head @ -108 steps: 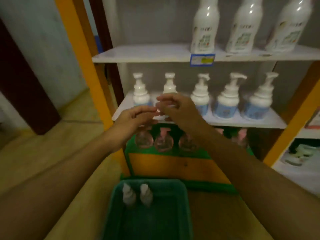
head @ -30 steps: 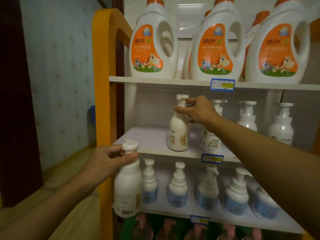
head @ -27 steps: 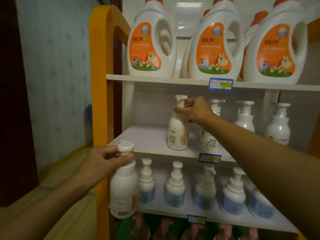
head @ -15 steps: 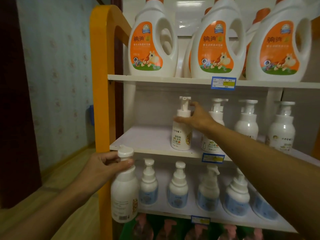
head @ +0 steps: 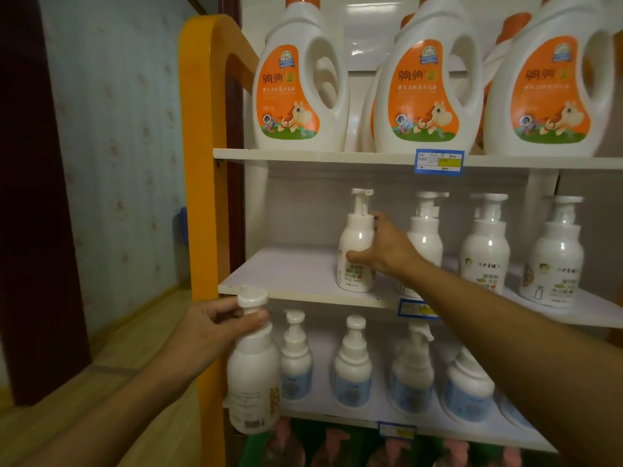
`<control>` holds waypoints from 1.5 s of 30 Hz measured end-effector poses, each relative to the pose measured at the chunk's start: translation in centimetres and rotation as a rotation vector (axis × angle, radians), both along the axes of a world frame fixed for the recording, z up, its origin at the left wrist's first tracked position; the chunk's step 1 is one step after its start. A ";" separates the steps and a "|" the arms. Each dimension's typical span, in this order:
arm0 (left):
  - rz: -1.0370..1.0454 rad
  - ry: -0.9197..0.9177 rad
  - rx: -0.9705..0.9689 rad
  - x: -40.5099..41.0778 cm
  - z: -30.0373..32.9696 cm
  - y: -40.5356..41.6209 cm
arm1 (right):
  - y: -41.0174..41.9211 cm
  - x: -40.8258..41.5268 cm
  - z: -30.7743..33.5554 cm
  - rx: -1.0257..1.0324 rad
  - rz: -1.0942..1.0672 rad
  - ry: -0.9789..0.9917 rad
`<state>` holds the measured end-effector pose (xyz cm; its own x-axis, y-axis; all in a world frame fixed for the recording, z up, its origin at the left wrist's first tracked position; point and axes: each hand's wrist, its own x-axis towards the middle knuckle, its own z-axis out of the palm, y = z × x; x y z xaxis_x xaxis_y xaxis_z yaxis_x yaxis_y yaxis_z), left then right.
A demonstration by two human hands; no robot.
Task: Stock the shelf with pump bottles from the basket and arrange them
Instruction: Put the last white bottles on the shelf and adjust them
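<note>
A shop shelf unit with an orange frame stands beside a pale patterned wall, and two bare hands are stocking white pump bottles.

The right hand reaches to the middle shelf, fingers wrapped around an upright pump bottle standing there, left of three matching bottles. The left hand grips a second pump bottle by its neck, upright, in front of the lower shelf's blue-labelled bottles. Large orange-labelled jugs fill the top shelf.
</note>
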<state>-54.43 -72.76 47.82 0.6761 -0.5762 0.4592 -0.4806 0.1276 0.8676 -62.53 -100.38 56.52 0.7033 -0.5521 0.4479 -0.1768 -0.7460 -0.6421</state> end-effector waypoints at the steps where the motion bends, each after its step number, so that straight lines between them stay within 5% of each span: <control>1: 0.006 0.003 0.002 0.0 0.0 0.0 | 0.0 0.0 0.0 0.002 0.005 -0.002; 16: 0.029 0.033 0.033 -0.3 1.1 -0.2 | 0.7 -1.2 -0.2 0.021 0.028 0.008; 22: 0.016 0.065 -0.003 -1.1 2.4 -0.9 | 3.2 -4.6 -1.2 -0.327 0.043 -0.136; 30: -0.030 0.004 -0.070 -3.6 5.4 -3.5 | 9.0 -5.5 -3.6 0.004 0.469 0.063; 37: -0.064 -0.003 -0.041 -4.0 5.5 -4.0 | 10.3 -5.0 -5.3 0.139 0.502 0.016; 45: -0.103 -0.072 -0.094 -1.2 6.6 -1.1 | 11.5 -3.0 -2.7 0.040 0.472 -0.140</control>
<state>-55.67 -73.86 54.40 0.5791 -0.5924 0.5600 -0.5216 0.2587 0.8130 -65.57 -88.86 53.80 0.8154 -0.2065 0.5409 0.2644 -0.6983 -0.6651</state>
